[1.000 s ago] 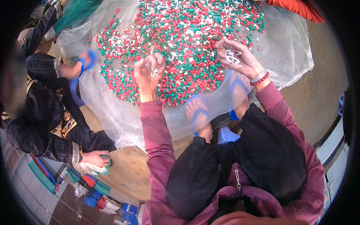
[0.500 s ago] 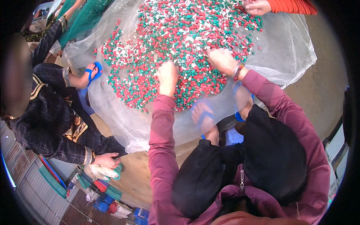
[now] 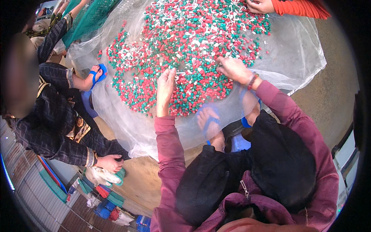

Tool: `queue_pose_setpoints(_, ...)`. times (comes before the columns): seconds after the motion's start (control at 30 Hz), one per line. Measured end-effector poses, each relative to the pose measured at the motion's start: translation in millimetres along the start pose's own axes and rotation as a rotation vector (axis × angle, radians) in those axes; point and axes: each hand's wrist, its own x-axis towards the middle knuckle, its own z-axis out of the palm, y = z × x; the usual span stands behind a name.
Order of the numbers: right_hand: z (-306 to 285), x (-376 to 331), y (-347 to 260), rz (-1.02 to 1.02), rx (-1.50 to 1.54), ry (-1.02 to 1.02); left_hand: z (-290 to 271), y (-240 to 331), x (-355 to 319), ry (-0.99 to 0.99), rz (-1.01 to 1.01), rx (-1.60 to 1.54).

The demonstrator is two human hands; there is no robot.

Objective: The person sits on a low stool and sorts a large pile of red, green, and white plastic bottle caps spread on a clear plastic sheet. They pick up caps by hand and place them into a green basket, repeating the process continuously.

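A heap of small red, green and white pieces [image 3: 201,94], with white hook-shaped plastic pieces mixed in, is spread over a pale sheer mesh sheet [image 3: 133,133]. Over the near part of the heap, my left hand [image 3: 166,88] is closed, with a white plastic hook [image 3: 180,73] sticking out at its pinched fingertips. My right hand [image 3: 235,71] hovers low above the heap on the right. Its thumb and forefinger are apart, and I see nothing held between them.
Another person's hand [image 3: 259,5] in an orange sleeve works at the far right of the heap. On the left sits a person in dark clothes [image 3: 58,120], one foot in a blue sandal [image 3: 101,72] at the sheet's edge. Green netting [image 3: 87,21] lies at the far left.
My left hand has lifted and turned, and a white hook now shows at its fingertips. My right hand has shifted slightly right and nearer, its fingers parting.
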Motion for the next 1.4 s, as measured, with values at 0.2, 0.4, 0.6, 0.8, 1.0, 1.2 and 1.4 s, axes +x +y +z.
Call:
queue_pose_setpoints(0.2, 0.8, 11.6, -5.5, -0.036, -0.093, -0.133, 6.4, 26.3, -18.5, -0.461, 0.284, -1.053)
queue_pose_setpoints(0.4, -17.0, 4.0, -11.1, 0.035, 0.156, 0.028, 15.9, 31.1, -9.6, -0.574, 0.296, -1.387)
queue_pose_setpoints(0.6, -13.5, 7.9, -24.0, -0.018, 0.226, -0.055, 21.9, -2.9, 30.5, -0.271, 0.022, -0.627)
queue_pose_setpoints(0.8, -25.1, -8.9, -40.9, 0.514, 1.483, -0.396, 49.5, -49.1, 58.3, 0.259, 0.499, 0.778)
queue_pose_setpoints(1.0, -38.9, -15.6, -39.8, 0.528, 1.558, -0.381, 57.1, -39.6, 64.3, 0.073, 0.341, 0.812)
queue_pose_setpoints(1.2, -56.3, -12.6, -35.3, 0.568, 2.17, -0.328, 20.7, -15.4, 25.7, 0.062, 0.237, 0.281)
queue_pose_setpoints(1.4, -69.5, -13.7, -55.3, 0.526, 2.136, -0.345, 12.9, 17.1, -8.8, -0.392, 0.062, -0.799)
